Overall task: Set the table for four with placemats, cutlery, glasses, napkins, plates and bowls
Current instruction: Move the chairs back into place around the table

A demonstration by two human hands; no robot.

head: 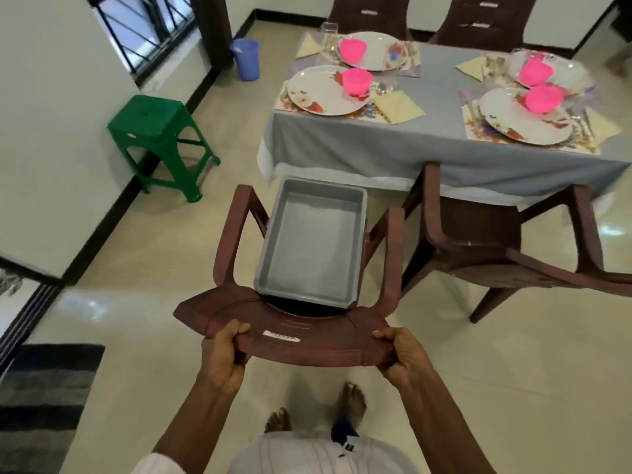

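Note:
My left hand and my right hand both grip the top rail of a brown plastic chair in front of me. An empty grey tray lies on its seat. Beyond it the table with a grey cloth carries several place settings. Each has a floral placemat, a white plate, a pink bowl and a yellow napkin. A glass stands at the far left setting. Cutlery lies by the near right plate.
A second brown chair stands at the table to the right, two more at the far side. A green stool and a blue bucket stand by the left wall. A striped mat lies at lower left.

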